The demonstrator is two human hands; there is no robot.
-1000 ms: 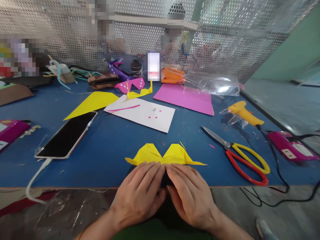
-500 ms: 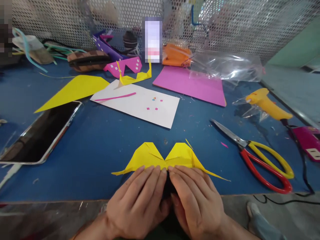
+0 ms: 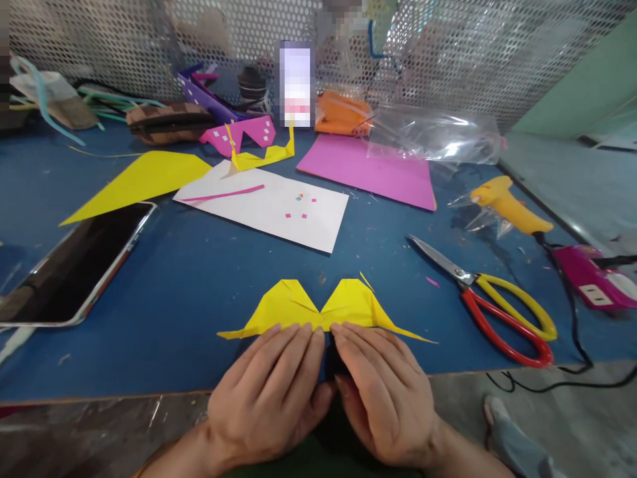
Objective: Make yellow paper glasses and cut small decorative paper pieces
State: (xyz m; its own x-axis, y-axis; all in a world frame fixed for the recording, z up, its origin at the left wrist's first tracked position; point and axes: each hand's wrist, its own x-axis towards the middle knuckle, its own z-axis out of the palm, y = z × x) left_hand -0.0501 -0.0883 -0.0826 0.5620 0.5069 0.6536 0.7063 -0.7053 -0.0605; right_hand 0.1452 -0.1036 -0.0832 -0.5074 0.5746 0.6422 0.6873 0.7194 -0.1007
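Observation:
A folded yellow paper shape (image 3: 318, 305) with two peaked lobes and thin pointed tips lies near the front edge of the blue table (image 3: 199, 285). My left hand (image 3: 271, 398) lies flat on its lower left edge, fingers together. My right hand (image 3: 383, 395) presses the lower right edge the same way. The fingertips of both hands meet at the centre crease. The paper's near part is hidden under my fingers.
Red-and-yellow scissors (image 3: 497, 305) lie to the right, a yellow glue gun (image 3: 507, 209) and a magenta box (image 3: 592, 279) beyond. A phone (image 3: 79, 265) sits at left. White sheet (image 3: 263, 206), pink sheet (image 3: 368, 172), yellow triangle (image 3: 139, 179), plastic bag (image 3: 432, 136) and paper glasses (image 3: 243, 133) lie behind.
The view tilted down and closer over the second. My hands stayed pressed on the yellow paper's lower edge, shifting only slightly.

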